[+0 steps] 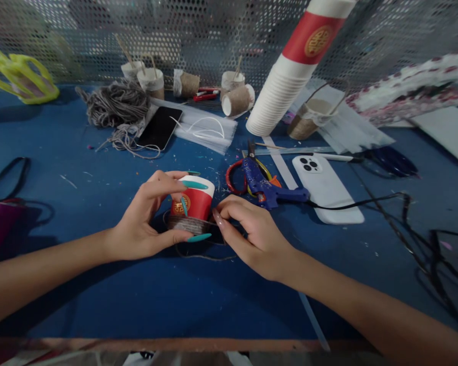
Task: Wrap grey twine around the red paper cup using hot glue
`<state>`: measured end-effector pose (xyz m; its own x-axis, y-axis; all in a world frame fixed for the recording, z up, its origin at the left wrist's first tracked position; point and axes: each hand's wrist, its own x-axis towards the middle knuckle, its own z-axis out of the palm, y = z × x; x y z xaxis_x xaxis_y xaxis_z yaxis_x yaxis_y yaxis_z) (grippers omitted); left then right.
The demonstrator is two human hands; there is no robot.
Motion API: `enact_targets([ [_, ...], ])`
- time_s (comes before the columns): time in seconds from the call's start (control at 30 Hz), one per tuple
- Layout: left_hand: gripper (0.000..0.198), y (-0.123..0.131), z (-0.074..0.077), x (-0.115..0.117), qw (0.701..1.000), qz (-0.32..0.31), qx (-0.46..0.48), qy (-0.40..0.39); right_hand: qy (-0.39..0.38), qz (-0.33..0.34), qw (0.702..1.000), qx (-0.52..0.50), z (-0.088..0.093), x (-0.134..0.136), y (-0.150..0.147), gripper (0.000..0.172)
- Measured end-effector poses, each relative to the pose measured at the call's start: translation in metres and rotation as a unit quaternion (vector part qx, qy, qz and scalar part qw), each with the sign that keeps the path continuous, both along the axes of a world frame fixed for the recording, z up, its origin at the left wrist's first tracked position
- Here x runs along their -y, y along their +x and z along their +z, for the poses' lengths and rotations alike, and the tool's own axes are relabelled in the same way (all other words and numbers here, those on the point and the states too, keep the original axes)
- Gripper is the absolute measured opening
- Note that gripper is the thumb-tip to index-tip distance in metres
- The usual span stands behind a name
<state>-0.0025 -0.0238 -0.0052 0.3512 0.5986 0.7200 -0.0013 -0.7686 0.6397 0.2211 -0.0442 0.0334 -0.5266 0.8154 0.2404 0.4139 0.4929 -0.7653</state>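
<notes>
A red and white paper cup (194, 203) stands upside down on the blue table (99, 284), with grey-brown twine (189, 223) wound round its lower part. My left hand (145, 223) wraps round the cup from the left, fingers on its top and side, thumb at the twine. From the right, my right hand (252, 234) pinches the twine against the cup's base. A loose strand trails on the table below the cup.
A blue glue gun (265, 185) lies over red-handled scissors (236, 175) beside a white phone (326, 188). Behind are a black phone (160, 127), a twine bundle (116, 104), several wrapped cups, a tilted cup stack (290, 71), and black cable at right.
</notes>
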Motion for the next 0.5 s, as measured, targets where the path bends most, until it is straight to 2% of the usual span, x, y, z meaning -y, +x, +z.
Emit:
enact_targets([
  [0.5,0.070,-0.0018,0.0003,0.0005,1.000,0.004,-0.007,-0.010,0.058,0.007,0.998,0.014,-0.0072,0.0012,-0.0019,0.017],
])
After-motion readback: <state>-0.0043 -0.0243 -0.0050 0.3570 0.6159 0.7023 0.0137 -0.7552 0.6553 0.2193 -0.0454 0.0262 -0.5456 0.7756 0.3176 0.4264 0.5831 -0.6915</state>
